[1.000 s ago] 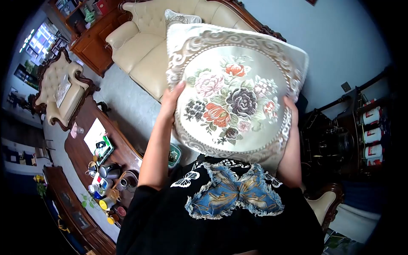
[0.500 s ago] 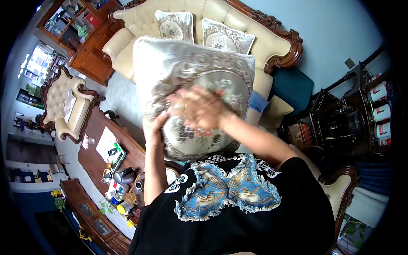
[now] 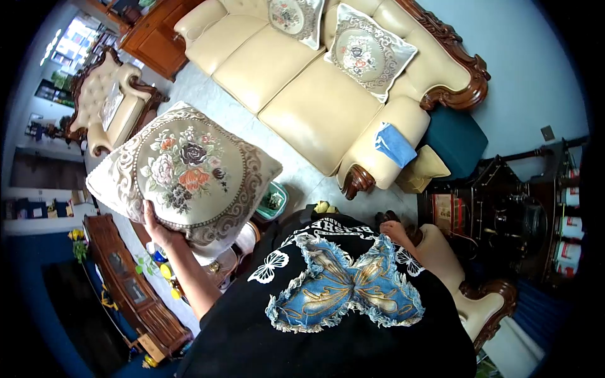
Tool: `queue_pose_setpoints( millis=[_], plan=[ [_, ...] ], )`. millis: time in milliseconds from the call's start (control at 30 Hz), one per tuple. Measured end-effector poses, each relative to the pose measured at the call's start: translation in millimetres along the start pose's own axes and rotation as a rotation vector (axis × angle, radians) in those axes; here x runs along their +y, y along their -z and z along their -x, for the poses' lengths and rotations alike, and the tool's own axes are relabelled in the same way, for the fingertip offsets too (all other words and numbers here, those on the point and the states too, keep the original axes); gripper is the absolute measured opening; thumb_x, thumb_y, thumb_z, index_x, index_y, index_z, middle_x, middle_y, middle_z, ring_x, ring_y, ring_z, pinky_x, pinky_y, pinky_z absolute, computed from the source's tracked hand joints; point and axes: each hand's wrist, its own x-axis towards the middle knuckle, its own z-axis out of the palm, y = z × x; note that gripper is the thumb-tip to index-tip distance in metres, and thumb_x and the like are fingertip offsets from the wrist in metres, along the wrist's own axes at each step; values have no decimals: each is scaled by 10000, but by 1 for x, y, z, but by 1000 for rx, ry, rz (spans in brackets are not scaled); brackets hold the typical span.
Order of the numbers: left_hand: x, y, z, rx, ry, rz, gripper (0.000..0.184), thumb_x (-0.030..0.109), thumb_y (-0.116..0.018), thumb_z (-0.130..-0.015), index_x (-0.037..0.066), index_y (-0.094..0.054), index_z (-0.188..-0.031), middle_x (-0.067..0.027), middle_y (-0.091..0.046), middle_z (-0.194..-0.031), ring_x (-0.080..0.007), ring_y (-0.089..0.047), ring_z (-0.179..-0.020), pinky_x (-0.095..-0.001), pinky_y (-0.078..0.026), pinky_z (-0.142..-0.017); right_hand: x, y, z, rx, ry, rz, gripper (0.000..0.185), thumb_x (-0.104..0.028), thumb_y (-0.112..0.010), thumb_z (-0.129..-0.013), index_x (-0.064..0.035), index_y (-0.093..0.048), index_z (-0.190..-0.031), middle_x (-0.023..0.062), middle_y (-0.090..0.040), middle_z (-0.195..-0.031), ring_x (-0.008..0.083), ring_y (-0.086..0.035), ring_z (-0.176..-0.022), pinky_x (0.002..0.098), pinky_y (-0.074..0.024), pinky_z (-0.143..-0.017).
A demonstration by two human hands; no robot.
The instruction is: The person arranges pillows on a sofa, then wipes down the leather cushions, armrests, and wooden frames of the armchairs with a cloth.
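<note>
A cream cushion [image 3: 192,164] with embroidered roses and a scrolled border is held out to the left, over the coffee table side. My left hand [image 3: 161,230] grips its lower edge, thumb pressed on the patterned face and the other fingers hidden underneath. Low on the right, beside the beige armchair [image 3: 435,252], hangs my right hand [image 3: 397,234], apart from the cushion. It is small and partly turned away, so its finger position is unclear.
Two matching cushions, a right one [image 3: 362,53] and a left one [image 3: 293,19], lean on the beige sofa [image 3: 309,113]. A blue cloth [image 3: 395,145] drapes its armrest. A teal bin [image 3: 274,201] stands on the floor. Dark shelving [image 3: 498,201] is at right.
The cushion has swung from in front of me to the left in my left hand. My right hand has left the cushion's face and dropped to my right side. The view has shifted.
</note>
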Motion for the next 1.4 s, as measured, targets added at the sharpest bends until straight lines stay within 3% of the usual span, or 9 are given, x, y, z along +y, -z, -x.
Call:
queue_pose_setpoints(
  millis=[133,200,333,467,733,1000,1267,1333,1400],
  plan=[
    [8,-3,1,113,-154,-200,486,214,-691,-866,-38,-548,-1256,-139,-648,-1124,-240,-661,-948,-374,-560,-833,-19,-9,-4,-59,99,612,259,-112,-605,-856,-8,-690,-1077,196,-681,-938,251,-690,-775,352,-540,-667],
    [9,-6,5,137,-164,-283,474,216,-729,-838,-28,-579,-1216,-119,-655,-1072,-210,-659,-876,-345,-555,-792,28,-2,-46,-66,418,513,214,-104,-618,-833,-6,-724,-991,186,-687,-986,256,-688,-861,351,-535,-743],
    [-16,-10,11,222,-173,-327,422,163,-746,-820,-32,-611,-1170,-111,-659,-1056,-205,-646,-867,-323,-534,-773,1,-21,-38,66,249,648,262,-93,-610,-837,-9,-697,-1069,156,-695,-1057,247,-674,-960,347,-515,-845],
    [-39,-15,14,212,-130,-258,420,140,-740,-817,-41,-611,-1174,-113,-653,-1081,-201,-636,-906,-314,-508,-825,21,-3,-70,-13,397,645,302,-69,-592,-794,-48,-701,-1075,120,-714,-1042,253,-678,-971,342,-513,-875],
    [-42,-37,22,90,-153,-236,407,92,-712,-832,-29,-601,-1205,-93,-656,-1121,-186,-619,-977,-310,-479,-898,52,28,-102,-16,475,747,314,-163,-660,-866,-15,-660,-1143,133,-719,-992,259,-701,-886,360,-547,-764],
    [-20,-72,20,11,-98,-339,412,108,-746,-807,-17,-620,-1179,-72,-678,-1076,-162,-635,-945,-289,-478,-864,17,-46,-47,-150,205,393,331,-144,-651,-877,-23,-632,-1185,134,-721,-957,237,-708,-809,346,-560,-690],
    [115,59,-150,-10,-42,-262,414,94,-768,-799,-22,-619,-1167,-77,-677,-1079,-161,-621,-935,-288,-467,-880,-140,-276,84,-63,272,314,309,-106,-620,-897,-27,-616,-1196,127,-722,-926,209,-706,-703,321,-578,-610],
    [120,73,-162,22,-55,-280,399,84,-767,-796,-31,-627,-1151,-79,-678,-1080,-166,-622,-941,-293,-466,-886,-117,-278,47,-395,566,328,337,-154,-617,-896,-14,-606,-1203,127,-724,-918,229,-703,-687,339,-564,-582],
    [101,62,-163,36,-65,-268,394,81,-768,-789,-31,-631,-1142,-77,-679,-1075,-162,-622,-935,-293,-469,-880,-129,-259,20,-389,441,430,304,-157,-616,-893,-16,-612,-1162,126,-720,-906,228,-696,-680,344,-554,-575]
  ],
)
